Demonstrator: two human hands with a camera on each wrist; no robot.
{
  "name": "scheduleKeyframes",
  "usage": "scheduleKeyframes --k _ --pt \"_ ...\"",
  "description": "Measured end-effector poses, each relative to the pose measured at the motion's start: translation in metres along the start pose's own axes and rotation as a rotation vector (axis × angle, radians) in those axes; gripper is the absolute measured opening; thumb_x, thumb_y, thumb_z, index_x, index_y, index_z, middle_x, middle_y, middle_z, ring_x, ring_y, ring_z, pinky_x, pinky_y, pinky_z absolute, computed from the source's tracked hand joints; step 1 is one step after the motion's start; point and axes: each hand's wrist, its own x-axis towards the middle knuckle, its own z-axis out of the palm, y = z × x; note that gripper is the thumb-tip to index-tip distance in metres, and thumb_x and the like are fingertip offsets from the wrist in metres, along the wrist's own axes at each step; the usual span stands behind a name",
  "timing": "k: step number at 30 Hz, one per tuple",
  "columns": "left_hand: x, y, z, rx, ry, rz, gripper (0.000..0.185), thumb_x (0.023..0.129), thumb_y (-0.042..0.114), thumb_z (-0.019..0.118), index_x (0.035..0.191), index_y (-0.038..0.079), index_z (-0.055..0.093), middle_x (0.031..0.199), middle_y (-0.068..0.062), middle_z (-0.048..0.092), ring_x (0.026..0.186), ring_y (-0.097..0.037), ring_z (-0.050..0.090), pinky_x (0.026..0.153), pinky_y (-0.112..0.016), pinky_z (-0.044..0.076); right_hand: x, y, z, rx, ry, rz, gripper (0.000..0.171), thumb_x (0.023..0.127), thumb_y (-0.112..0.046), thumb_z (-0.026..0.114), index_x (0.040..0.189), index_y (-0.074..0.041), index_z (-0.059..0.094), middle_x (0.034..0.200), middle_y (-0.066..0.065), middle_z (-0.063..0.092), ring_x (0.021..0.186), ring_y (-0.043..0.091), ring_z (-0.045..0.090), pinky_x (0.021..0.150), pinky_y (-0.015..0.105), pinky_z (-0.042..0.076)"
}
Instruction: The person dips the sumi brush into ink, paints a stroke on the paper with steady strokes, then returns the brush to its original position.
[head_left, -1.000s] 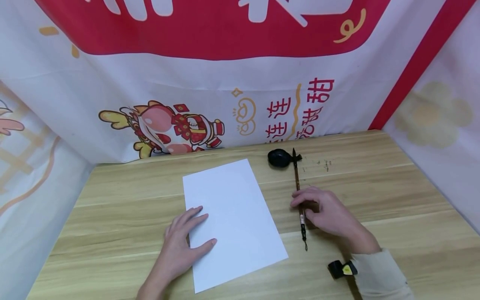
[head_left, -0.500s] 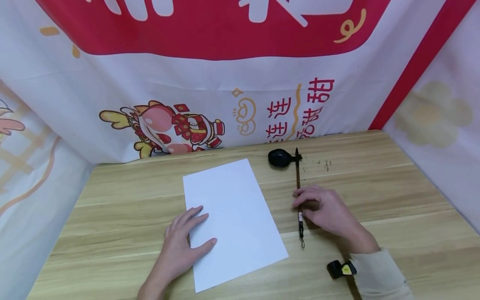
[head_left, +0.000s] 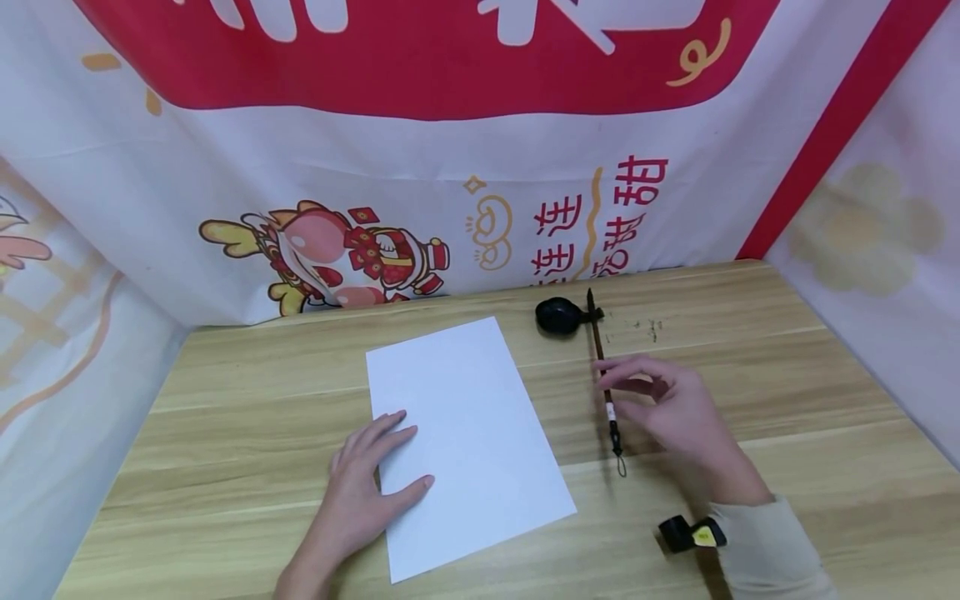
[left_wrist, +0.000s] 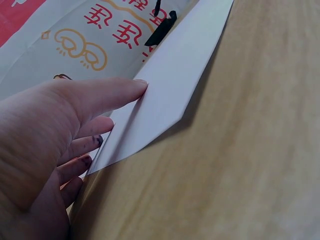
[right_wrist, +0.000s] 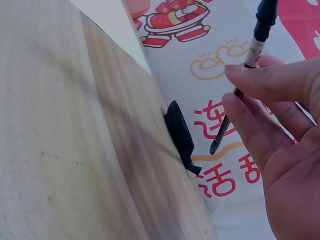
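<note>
A blank white sheet of paper (head_left: 472,450) lies slightly turned on the wooden table. Spread over its left edge, my left hand (head_left: 360,483) rests with thumb and fingertips on the sheet. In the left wrist view dark stains mark some fingertips (left_wrist: 99,140). My right hand (head_left: 671,404) pinches a writing brush (head_left: 602,358) between thumb and fingers, right of the paper. The brush has a brown shaft, a white label and a looped cord. In the right wrist view its dark tip (right_wrist: 215,146) points away from the hand, and the brush is raised above the table.
At the back stands a small black ink dish (head_left: 557,317) with a short stub, overlapped by the brush. Dark ink marks (head_left: 652,332) spot the tabletop (head_left: 247,433) beside it. A printed cloth (head_left: 420,150) hangs along the far edge.
My right hand has moved a little up and right with the brush, whose shadow now shows apart from it on the table. The left hand and the paper stay put.
</note>
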Motion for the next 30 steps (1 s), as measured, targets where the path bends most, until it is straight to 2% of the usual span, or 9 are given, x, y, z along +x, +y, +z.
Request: scheduleKeyframes --k 4,6,10,12,19,24,30 --pt "0.000 -0.001 -0.001 -0.001 0.003 0.001 0.063 0.085 0.040 0.091 0.141 0.020 0.071 0.164 -0.004 0.053 0.154 -0.040 0.042 0.116 -0.068 0.027 0.000 -0.002 -0.001 0.052 0.014 -0.036 0.035 0.085 0.020 0.073 0.108 -0.006 0.077 0.136 0.017 0.074 0.125 0.016 0.073 0.102 0.024 0.058" --pt "-0.001 -0.001 -0.001 -0.003 0.004 0.001 0.063 0.085 0.040 0.091 0.141 0.019 0.071 0.164 -0.004 0.053 0.154 -0.040 0.042 0.117 -0.068 0.027 0.001 -0.004 -0.001 0.089 0.021 -0.062 0.035 0.085 0.022 0.072 0.109 -0.003 0.076 0.134 0.014 0.075 0.125 0.015 0.073 0.103 0.025 0.058" --pt "-0.001 -0.001 -0.001 -0.011 0.006 0.001 0.064 0.084 0.039 0.092 0.141 0.019 0.071 0.164 -0.004 0.053 0.154 -0.040 0.042 0.117 -0.069 0.026 0.001 -0.008 -0.003 0.236 0.014 -0.128 0.038 0.085 0.028 0.066 0.117 0.009 0.068 0.133 0.009 0.075 0.118 0.012 0.075 0.102 0.030 0.059" --pt "0.000 0.000 -0.001 -0.013 0.006 0.002 0.064 0.084 0.039 0.092 0.141 0.019 0.071 0.164 -0.004 0.054 0.154 -0.040 0.042 0.117 -0.070 0.026 0.002 -0.011 -0.004 0.313 0.005 -0.159 0.038 0.086 0.029 0.065 0.121 0.013 0.064 0.133 0.012 0.075 0.115 0.015 0.076 0.100 0.032 0.060" --pt "-0.001 -0.001 -0.001 -0.005 0.010 0.007 0.067 0.085 0.040 0.091 0.144 0.019 0.068 0.165 -0.004 0.054 0.156 -0.039 0.043 0.118 -0.069 0.026 0.009 -0.021 -0.005 0.430 0.036 -0.078 0.036 0.096 0.013 0.070 0.131 0.009 0.062 0.129 0.010 0.077 0.116 0.020 0.077 0.097 0.034 0.061" --pt "-0.001 -0.001 0.000 0.010 0.012 0.004 0.069 0.085 0.042 0.091 0.146 0.020 0.067 0.165 -0.004 0.054 0.156 -0.038 0.043 0.117 -0.069 0.027 0.024 -0.024 -0.006 0.580 0.013 -0.091 0.035 0.099 0.014 0.065 0.133 0.007 0.060 0.127 0.010 0.078 0.116 0.022 0.078 0.097 0.033 0.061" --pt "-0.001 -0.003 0.002 0.006 0.032 0.027 0.067 0.084 0.039 0.092 0.143 0.018 0.069 0.163 -0.004 0.056 0.155 -0.038 0.045 0.116 -0.067 0.028 0.048 -0.032 -0.007 0.659 0.061 -0.069 0.035 0.100 0.014 0.063 0.133 0.003 0.061 0.120 0.009 0.079 0.115 0.023 0.079 0.101 0.035 0.060"
